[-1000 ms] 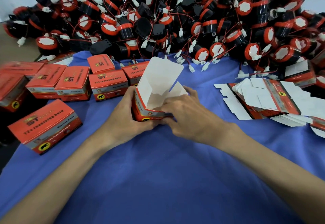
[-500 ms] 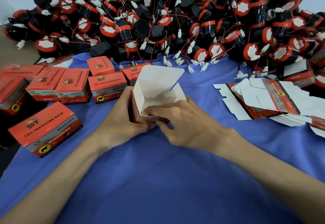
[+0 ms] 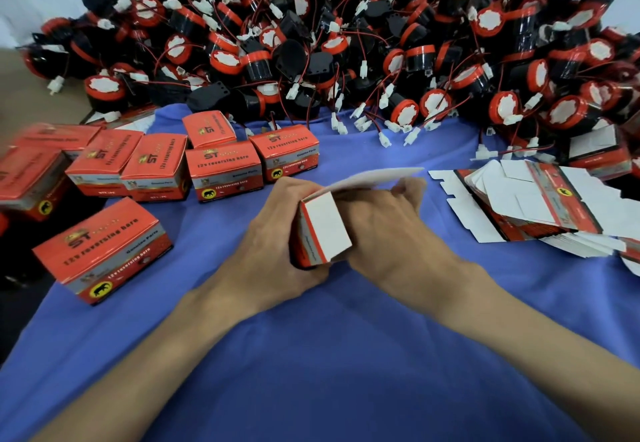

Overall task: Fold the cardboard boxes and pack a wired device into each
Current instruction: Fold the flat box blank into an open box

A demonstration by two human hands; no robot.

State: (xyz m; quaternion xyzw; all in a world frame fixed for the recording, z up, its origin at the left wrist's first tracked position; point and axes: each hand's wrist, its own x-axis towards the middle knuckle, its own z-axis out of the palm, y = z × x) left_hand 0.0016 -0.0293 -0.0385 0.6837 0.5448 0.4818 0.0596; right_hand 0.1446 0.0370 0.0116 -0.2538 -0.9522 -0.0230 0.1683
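Above mid surface [image 3: 311, 355], we hold half-folded box [image 3: 323, 230]: left hand [image 3: 266, 244] grips its side, right hand [image 3: 391, 233] curls round flap end. Base looks closed; next we need wired device [image 3: 403, 110] from pile.

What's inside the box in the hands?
Its inside is hidden. The box points its closed white end at the camera, and the left hand and right hand wrap its sides. Only its white flap sticks out behind.
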